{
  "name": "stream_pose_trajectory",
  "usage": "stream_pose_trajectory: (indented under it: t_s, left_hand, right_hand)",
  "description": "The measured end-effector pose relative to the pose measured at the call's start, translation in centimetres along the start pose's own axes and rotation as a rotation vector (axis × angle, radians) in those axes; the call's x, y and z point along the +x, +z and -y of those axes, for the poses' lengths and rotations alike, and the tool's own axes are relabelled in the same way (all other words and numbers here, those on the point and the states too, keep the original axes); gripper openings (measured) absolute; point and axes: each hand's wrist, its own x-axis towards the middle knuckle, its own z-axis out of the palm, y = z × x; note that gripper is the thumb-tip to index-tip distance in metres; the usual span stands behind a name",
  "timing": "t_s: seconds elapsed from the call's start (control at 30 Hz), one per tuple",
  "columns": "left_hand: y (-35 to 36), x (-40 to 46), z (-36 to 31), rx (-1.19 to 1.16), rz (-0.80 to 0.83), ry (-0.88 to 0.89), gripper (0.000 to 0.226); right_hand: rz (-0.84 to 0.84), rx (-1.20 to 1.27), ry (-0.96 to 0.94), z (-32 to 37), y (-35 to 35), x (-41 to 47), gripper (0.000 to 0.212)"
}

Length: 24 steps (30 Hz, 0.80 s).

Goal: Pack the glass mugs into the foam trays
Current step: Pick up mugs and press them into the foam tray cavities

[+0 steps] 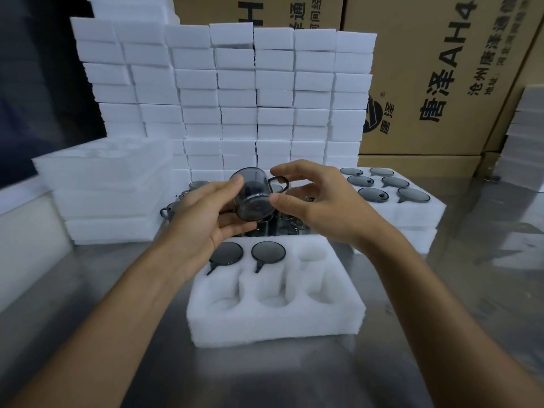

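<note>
Head view, nearest first: white foam tray [275,320] lying on the steel table [88,290], six round wells in two rows; near row of three wells bare; far row holding two seated mugs [268,252] in its left and middle wells, dark smoky discs facing up, handle stubs pointing toward the viewer in their slots; far right well bare.

Above the tray's far edge, left hand [203,219] wrapped around a smoky grey glass mug [253,195], fingers curled under and behind the body, thumb laid on the near side; mug tipped on its side, mouth turned down toward the viewer, handle loop pointing right; glass tinted dark, translucent, thicker at the base.

Right hand [318,201] just beside the mug, fingers half curled and spread, thumb tip touching the mug's rim on the right, forefinger arched over the handle; whether that forefinger touches the handle, cannot tell; nothing clasped in the palm.

Behind and below the hands, loose mugs [197,186] clustered on the table, partly hidden.

Farther right, filled foam tray [412,210] stacked on others, six dark discs showing on top.

Farther left, stacked empty trays [103,184]; at the back, wall of white foam blocks [235,98], then printed cardboard cartons [426,69].
</note>
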Motion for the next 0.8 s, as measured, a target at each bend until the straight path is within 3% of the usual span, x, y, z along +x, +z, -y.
stream_pose_trajectory:
  t_s: [0.13,0.27,0.37,0.5,0.67,0.8]
  left_hand:
    - [0.3,-0.2,0.5,0.104,-0.120,0.136,0.032]
    - [1.1,-0.7,1.0,0.226,-0.122,0.214,0.049]
    - [1.6,-0.9,1.4,0.299,-0.101,0.294,0.047]
    - [1.6,-0.9,1.5,0.276,-0.028,0.305,0.042]
    - [2.0,-1.1,2.1,0.217,0.133,0.233,0.042]
    - [2.3,-1.1,2.8,0.185,0.101,0.225,0.033]
  right_hand:
    - [-0.117,-0.045,0.024,-0.1,0.0,0.0,0.026]
    - [-0.155,-0.012,0.035,-0.2,0.0,-0.2,0.022]
    - [-0.173,0.010,0.024,-0.5,0.2,-0.8,0.018]
    - [-0.334,0.018,0.011,-1.9,-0.3,-1.8,0.019]
    - [-0.142,0.200,0.062,-3.4,-0.3,-3.4,0.025]
    - [-0.229,0.269,0.027,-3.9,-0.1,-3.9,0.020]
